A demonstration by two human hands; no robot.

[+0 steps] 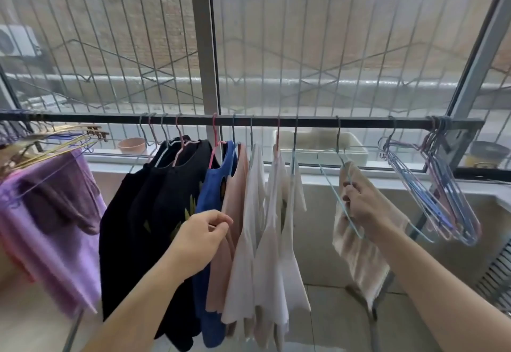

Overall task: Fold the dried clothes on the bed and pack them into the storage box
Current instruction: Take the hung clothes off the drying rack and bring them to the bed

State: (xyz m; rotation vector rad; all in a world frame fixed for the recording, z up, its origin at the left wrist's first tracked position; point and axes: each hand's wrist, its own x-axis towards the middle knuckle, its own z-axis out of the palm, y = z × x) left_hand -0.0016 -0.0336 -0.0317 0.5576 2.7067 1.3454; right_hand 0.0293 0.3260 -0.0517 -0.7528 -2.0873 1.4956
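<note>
At a balcony drying rail (249,122), a person's right hand (365,205) closes its fingers on a pale cloth (362,252) and its blue hanger (336,199), apparently to unhook it, while the left hand (203,237) pinches the pink garment (235,199), steadying the hanging clothes not yet collected.

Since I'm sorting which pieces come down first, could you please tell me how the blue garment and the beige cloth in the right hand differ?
The blue garment hangs packed between a black top and a pink one; the beige cloth hangs alone further right. The blue garment is on a pink hanger, the beige cloth on a light blue one. The right hand grips the beige cloth and its hanger; the left hand pinches near the pink top, beside the blue garment. Both hang from the same rail.
</note>
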